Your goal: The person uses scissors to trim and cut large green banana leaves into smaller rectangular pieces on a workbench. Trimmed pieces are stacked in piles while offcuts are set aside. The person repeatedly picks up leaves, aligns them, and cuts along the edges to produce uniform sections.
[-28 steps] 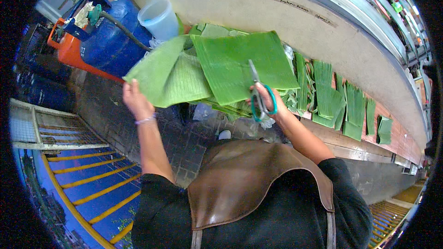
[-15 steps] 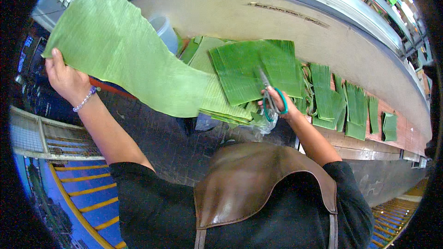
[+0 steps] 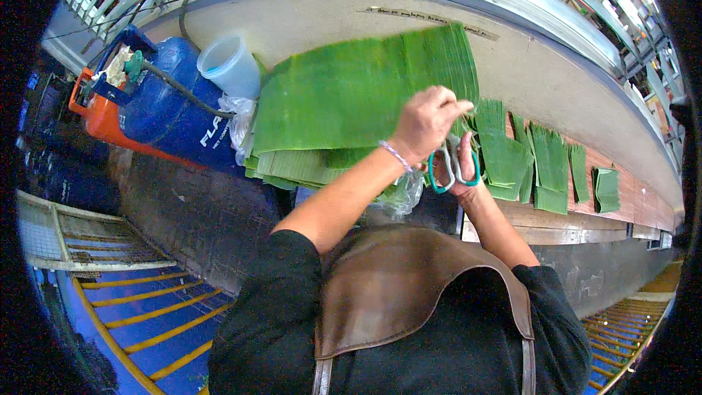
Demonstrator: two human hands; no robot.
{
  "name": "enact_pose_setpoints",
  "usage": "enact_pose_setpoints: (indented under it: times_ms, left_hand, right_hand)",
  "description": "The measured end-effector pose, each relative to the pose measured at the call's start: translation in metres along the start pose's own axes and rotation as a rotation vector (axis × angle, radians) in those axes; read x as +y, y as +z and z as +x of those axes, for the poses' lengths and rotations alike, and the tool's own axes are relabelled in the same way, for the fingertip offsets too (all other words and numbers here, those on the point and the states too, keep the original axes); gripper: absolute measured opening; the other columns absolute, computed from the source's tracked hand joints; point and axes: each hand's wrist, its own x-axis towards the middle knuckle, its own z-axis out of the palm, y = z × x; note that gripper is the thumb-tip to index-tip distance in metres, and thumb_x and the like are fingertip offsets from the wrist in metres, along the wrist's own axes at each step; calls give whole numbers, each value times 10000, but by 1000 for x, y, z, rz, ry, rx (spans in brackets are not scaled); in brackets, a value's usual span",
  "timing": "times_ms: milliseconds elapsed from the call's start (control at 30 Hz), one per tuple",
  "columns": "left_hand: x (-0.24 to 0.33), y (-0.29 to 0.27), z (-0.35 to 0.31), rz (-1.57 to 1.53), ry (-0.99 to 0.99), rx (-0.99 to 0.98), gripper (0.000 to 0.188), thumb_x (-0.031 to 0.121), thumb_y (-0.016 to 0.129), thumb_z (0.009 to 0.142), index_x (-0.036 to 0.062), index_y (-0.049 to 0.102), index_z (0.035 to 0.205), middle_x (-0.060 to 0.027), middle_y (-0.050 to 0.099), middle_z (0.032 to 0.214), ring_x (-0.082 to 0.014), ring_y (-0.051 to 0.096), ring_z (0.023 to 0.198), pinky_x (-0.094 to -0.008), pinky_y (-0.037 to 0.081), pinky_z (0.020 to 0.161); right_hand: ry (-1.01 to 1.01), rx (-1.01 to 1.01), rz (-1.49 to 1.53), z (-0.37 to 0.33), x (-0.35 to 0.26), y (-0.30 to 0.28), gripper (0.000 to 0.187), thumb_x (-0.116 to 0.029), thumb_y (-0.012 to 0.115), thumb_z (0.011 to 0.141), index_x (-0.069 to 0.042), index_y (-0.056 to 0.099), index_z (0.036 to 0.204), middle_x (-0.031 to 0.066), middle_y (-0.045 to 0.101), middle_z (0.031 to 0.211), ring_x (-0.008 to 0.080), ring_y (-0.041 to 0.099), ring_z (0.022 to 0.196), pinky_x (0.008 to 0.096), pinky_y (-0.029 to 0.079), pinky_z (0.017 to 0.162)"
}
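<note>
"Far over on the left, what's beside you?"

"Yellow railing [image 3: 157, 333] low down, and above it a blue gas cylinder [image 3: 175, 91] with a dark hose, something orange [image 3: 102, 121] showing at its side. Moving right now: a translucent plastic tub [image 3: 232, 69], then a crumpled clear bag [image 3: 241, 128] just beneath it."

"And into the middle?"

"Big green leaf [image 3: 333, 88], spread wide right in front of me! It lies on top of a stack of paler leaves [image 3: 300, 164], its far edge up by the wall [image 3: 307, 29], its right edge fanning into narrow strips."

"Your hands, quickly!"

"My left hand [image 3: 428, 121] is across the front of that leaf, near its right edge, beaded bracelet [image 3: 395, 156] on the wrist. Fingers bent in close to the thumb; whether any leaf is pinched between them, I can't tell. Just below and to the right, my right hand [image 3: 468, 186] is part-curled around a pair of scissors [image 3: 448, 163], thumb standing up, teal-rimmed loops toward me. I can't make out the blades."

"Finish on the right!"

"Cut leaf strips [image 3: 504, 150] in overlapping bundles along a reddish-brown wooden table [image 3: 636, 205], and there, last in the row, one small folded leaf piece [image 3: 606, 190], set apart from its neighbour."
</note>
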Motion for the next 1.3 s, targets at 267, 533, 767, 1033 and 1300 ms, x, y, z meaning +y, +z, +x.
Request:
enact_pose_setpoints:
  times_ms: [267, 533, 767, 1033, 1300]
  left_hand:
    - [-32, 23, -121, -456, -662, -100, 336, 165, 656, 846, 76, 624, 1169, -109, 590, 1107, -229, 598, 1004, -340, 491, 884]
    - [-104, -100, -265, -1026, -1648, 766, 317, 115, 613, 885, 42, 510, 1175, -151, 603, 1062, -257, 612, 911, -360, 533, 753]
    - [-132, -86, -250, -1180, -1728, 842, 234, 204, 659, 876, 64, 544, 1025, -113, 612, 1002, -234, 630, 846, -337, 542, 692]
    - [-141, -77, -214, -905, -1603, 715, 202, 175, 703, 842, 111, 512, 863, -11, 594, 741, -105, 592, 600, -215, 442, 450]
    - [-131, -81, -205, -796, -1562, 657, 195, 136, 703, 828, 92, 519, 878, -19, 605, 729, -91, 579, 567, -201, 411, 419]
  right_hand:
    - [-217, 437, 43, -5, -24, -57, 635, -654, 436, 880, -137, 502, 1244, 107, 612, 1036, 314, 611, 875, 449, 539, 803]
    - [-335, 774, -59, -38, -27, -88, 529, -563, 518, 894, -84, 563, 1114, 92, 618, 1007, 252, 591, 880, 399, 504, 744]
    - [-559, 1009, -828, -56, -17, -40, 295, -374, 595, 912, -86, 555, 867, -17, 471, 700, 100, 461, 627, 270, 385, 527]
    - [116, 383, -721, -10, 57, 78, 516, -501, 451, 954, -37, 546, 1158, 56, 571, 705, 159, 576, 560, 294, 484, 513]
    - [570, 264, -403, 12, 136, 126, 728, -701, 464, 839, -36, 449, 1136, 87, 521, 705, 219, 611, 602, 395, 562, 563]
